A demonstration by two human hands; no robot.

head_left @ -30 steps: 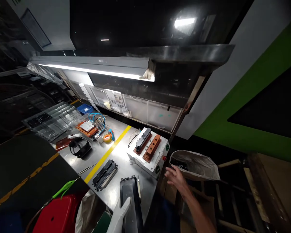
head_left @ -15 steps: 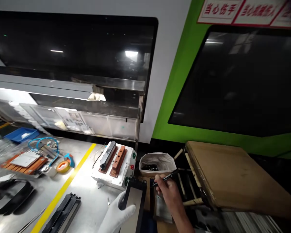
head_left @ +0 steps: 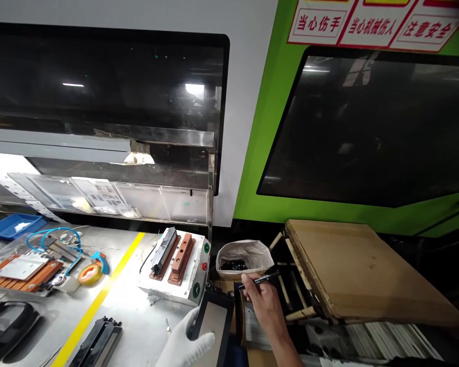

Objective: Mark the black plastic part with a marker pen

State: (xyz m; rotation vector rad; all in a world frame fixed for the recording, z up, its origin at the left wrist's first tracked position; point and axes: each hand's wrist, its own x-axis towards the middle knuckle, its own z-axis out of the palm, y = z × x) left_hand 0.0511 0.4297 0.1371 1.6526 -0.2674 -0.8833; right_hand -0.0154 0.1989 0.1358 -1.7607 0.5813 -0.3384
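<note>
My left hand [head_left: 183,345], in a white glove, grips a flat black-framed rectangular part [head_left: 212,322] at the near right corner of the steel bench [head_left: 126,300]. My bare right hand [head_left: 263,300] is closed in a pinch on a thin black pen-like tool [head_left: 260,279], held just right of the part. Right behind that hand sits a bag-lined bin [head_left: 243,257] with dark scraps inside. A white fixture box [head_left: 176,267] carrying orange and black blocks stands on the bench left of the bin.
A yellow stripe [head_left: 99,300] crosses the bench. Black parts [head_left: 97,344], an orange jig with blue cable [head_left: 34,260], tape roll [head_left: 90,273] and blue tray [head_left: 13,224] lie left. A cardboard sheet [head_left: 352,265] rests on a rack at right, before a green machine wall.
The view swung right and steadied. My right hand, empty and spread a second ago, now pinches the black pen-like tool; my left hand keeps the black part, now raised nearer the fixture box.
</note>
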